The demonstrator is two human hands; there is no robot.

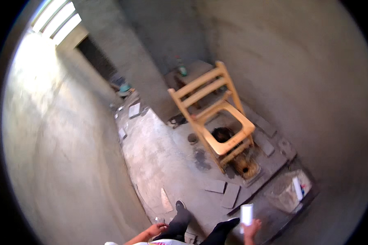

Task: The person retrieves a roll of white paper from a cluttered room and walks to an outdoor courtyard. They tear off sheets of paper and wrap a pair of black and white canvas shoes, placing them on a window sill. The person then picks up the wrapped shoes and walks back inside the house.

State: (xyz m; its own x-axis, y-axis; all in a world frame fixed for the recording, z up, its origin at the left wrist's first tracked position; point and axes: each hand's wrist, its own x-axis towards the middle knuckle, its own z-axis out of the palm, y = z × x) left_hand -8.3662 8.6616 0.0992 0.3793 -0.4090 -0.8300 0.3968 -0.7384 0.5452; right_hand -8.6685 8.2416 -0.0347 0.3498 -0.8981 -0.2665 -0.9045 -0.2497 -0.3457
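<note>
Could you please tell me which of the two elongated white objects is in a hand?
The nearer white object, held in the right hand near the lower edge; the other white object lies farther right, untouched.

A white cylinder [246,214] in the right hand [252,227].
It was plain and bright, longer than it was wide, with straight sides and a flat-looking upper end. Its long axis ran nearly up and down the view, low and right of centre. The hand met its right side toward the lower end, where blur softened the outline; whether it was hollow or solid could not be told.
</note>
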